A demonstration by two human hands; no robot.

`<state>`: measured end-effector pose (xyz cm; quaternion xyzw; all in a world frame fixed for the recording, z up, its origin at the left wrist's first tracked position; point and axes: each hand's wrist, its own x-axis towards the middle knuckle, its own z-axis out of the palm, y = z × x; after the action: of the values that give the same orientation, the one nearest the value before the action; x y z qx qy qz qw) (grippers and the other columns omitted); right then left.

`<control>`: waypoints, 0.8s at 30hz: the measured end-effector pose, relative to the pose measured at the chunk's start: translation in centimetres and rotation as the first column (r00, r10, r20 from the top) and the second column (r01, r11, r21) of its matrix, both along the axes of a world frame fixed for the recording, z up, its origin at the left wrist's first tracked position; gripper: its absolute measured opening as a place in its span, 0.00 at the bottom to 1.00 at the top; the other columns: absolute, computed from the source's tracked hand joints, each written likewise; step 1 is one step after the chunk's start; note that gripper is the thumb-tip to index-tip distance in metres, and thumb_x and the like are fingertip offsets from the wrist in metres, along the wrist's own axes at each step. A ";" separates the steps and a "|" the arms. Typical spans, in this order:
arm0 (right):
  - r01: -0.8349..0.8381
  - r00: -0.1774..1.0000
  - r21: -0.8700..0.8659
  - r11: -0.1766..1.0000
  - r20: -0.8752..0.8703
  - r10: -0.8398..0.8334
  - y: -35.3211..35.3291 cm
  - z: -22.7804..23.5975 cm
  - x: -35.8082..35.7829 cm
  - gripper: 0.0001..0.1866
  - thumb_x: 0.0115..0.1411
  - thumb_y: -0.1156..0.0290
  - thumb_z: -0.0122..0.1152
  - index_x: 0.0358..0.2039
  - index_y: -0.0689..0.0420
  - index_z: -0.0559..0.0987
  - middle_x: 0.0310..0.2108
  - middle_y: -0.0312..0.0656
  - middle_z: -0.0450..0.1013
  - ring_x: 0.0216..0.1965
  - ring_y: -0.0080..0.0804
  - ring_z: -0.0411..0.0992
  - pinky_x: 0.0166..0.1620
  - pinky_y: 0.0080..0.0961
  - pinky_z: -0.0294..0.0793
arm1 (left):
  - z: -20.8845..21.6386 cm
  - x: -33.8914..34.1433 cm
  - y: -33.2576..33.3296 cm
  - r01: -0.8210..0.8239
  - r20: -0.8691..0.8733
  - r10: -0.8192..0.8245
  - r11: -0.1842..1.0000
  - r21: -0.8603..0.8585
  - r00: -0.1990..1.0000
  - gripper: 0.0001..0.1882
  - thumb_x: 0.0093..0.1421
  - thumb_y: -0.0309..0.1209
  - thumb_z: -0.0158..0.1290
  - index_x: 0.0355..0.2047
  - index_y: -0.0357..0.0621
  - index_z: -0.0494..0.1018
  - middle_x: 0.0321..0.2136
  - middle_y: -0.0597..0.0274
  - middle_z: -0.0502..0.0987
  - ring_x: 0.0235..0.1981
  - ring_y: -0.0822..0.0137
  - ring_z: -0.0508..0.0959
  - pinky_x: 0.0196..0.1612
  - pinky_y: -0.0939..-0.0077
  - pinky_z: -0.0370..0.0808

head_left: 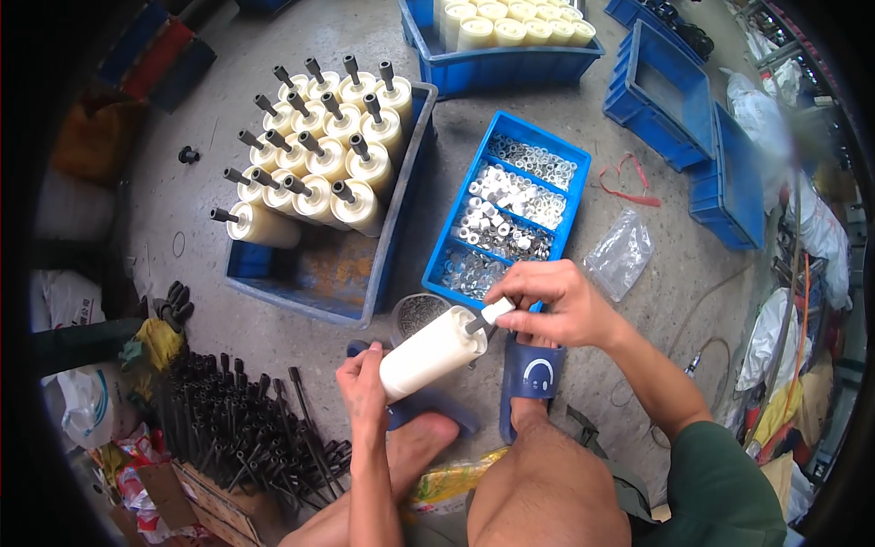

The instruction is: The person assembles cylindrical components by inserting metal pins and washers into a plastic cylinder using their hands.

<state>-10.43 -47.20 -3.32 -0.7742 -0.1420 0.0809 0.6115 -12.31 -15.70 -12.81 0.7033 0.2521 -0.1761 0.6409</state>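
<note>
My left hand (363, 385) is wrapped round a cream plastic cylinder (427, 357), tilted with its open-looking end up and to the right. A dark rod (474, 325) sticks out of that end. At the rod's tip my right hand (567, 303) pinches a small white block-like piece (498, 311) between thumb and fingers. Just beyond my hands lies a blue divided tray (572, 196) of washers, white nut-like pieces and metal parts. A round tub of small metal pieces (421, 313) stands behind the cylinder, partly hidden by it.
At the left a blue crate (392, 239) bears several cream cylinders with dark rods. Another blue crate (510, 71) of cylinders stands at the back. Black rods (241, 424) lie heaped at lower left. Stacked blue crates (661, 100) and a clear plastic bag (620, 253) are to the right.
</note>
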 end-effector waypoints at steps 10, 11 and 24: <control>-0.052 0.983 0.021 0.998 0.176 0.047 4.3 -0.2 -4.3 0.16 0.55 0.77 0.70 0.45 0.63 0.82 0.35 0.48 0.76 0.31 0.41 0.77 0.33 0.31 0.77 | 3.5 -4.7 4.1 -0.015 0.069 0.008 0.995 0.100 0.998 0.17 0.65 0.31 0.53 0.24 0.29 0.79 0.20 0.65 0.77 0.22 0.77 0.71 0.27 0.79 0.66; -0.031 0.971 -0.013 0.999 0.239 0.033 4.7 0.1 -4.2 0.15 0.55 0.76 0.70 0.43 0.63 0.82 0.33 0.46 0.76 0.30 0.40 0.77 0.31 0.30 0.76 | 3.2 -5.0 4.2 -0.021 0.014 0.020 0.998 0.058 1.000 0.17 0.65 0.31 0.53 0.24 0.30 0.79 0.20 0.65 0.77 0.22 0.77 0.71 0.27 0.79 0.66; -0.306 0.832 -0.375 0.875 0.341 0.437 8.5 7.1 -0.1 0.20 0.51 0.65 0.75 0.44 0.55 0.81 0.24 0.37 0.71 0.22 0.36 0.73 0.23 0.32 0.71 | 2.1 -4.1 4.4 -0.030 -0.101 -0.002 0.949 -0.314 0.995 0.16 0.63 0.35 0.54 0.22 0.36 0.78 0.20 0.66 0.78 0.20 0.76 0.74 0.26 0.80 0.68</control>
<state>-10.50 -38.66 3.79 -0.8149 -0.4040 0.0538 0.4120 -16.38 -11.33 -10.70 0.5805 0.2575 -0.2444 0.7328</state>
